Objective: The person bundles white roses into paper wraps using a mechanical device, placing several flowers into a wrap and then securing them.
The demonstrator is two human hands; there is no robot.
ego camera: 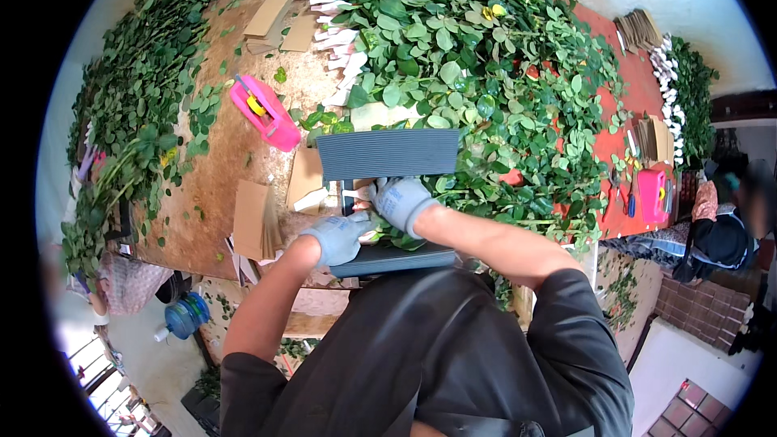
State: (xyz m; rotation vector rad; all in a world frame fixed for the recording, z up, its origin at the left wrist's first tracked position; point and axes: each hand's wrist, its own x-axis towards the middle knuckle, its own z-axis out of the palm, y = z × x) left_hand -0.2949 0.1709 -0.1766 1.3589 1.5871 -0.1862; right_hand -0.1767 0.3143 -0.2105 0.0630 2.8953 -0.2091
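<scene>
My left hand (pixel 340 240) and my right hand (pixel 397 200) both wear pale grey work gloves. They work between two dark ribbed panels, a far one (pixel 388 155) and a near one (pixel 394 260). Beside my right fingertips lies a white-wrapped flower bud (pixel 358 193). Below it, my left fingers reach a pale flower head (pixel 370 235) with green leaves around it. Both hands have curled fingers, and their grip is partly hidden. Just left of the panels rests a cardboard sheet (pixel 305 176), with a white-wrapped bud (pixel 311 200) on its lower edge.
Leafy stems (pixel 437 30) with white-wrapped heads (pixel 343 51) heap beyond the panels. A pink tape dispenser (pixel 264 112) and stacked cardboard (pixel 258 218) stand left. Another leafy pile (pixel 152 30) lies far left. At right are a second pink dispenser (pixel 652 194) and a co-worker (pixel 722 237).
</scene>
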